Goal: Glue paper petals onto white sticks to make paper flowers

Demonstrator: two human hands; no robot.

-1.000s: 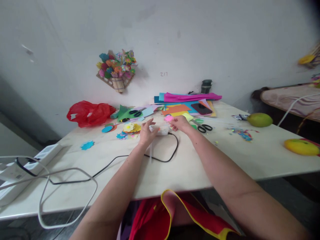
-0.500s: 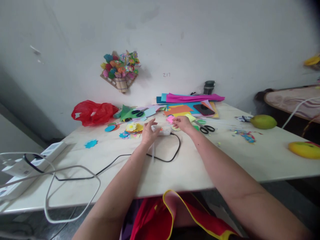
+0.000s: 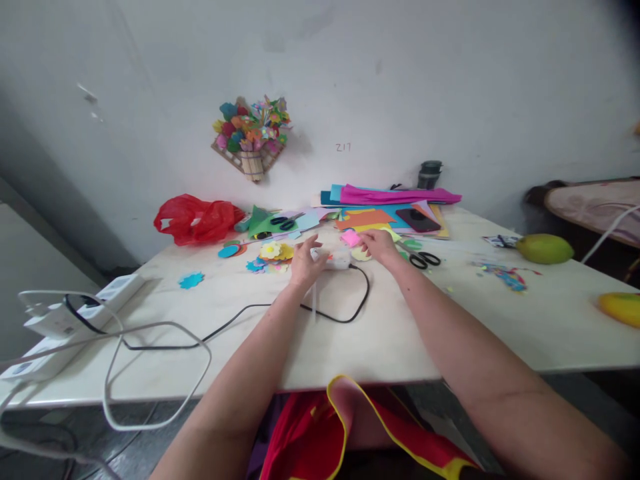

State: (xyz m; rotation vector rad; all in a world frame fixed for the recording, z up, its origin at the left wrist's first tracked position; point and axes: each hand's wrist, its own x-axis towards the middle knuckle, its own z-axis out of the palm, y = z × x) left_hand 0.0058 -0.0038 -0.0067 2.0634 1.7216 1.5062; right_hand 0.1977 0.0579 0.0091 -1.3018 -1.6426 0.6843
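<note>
Between the fingertips of my right hand [image 3: 378,245] is a small pink paper piece [image 3: 350,238]. My left hand [image 3: 306,262] is beside a white corded device [image 3: 340,260], its fingers apart and slightly curled; what lies under its palm is hidden. Yellow paper flowers [image 3: 274,251] sit just left of my left hand, with blue and pink flower shapes below them. Black-handled scissors [image 3: 425,260] lie to the right of my right hand, near green paper pieces. A translucent stick [image 3: 314,303] points down from the device.
A black cord [image 3: 240,311] crosses the table to a white power strip [image 3: 117,287] at the left. Coloured sheets [image 3: 367,219], a phone [image 3: 417,220], another pair of scissors [image 3: 287,222] and a red bag [image 3: 197,220] lie toward the wall. Mango-like fruits [image 3: 545,248] rest at right.
The view has turned slightly left, so the scene sits farther right. Both hands keep nearly the same pose, and the pink piece remains in my right fingertips.
</note>
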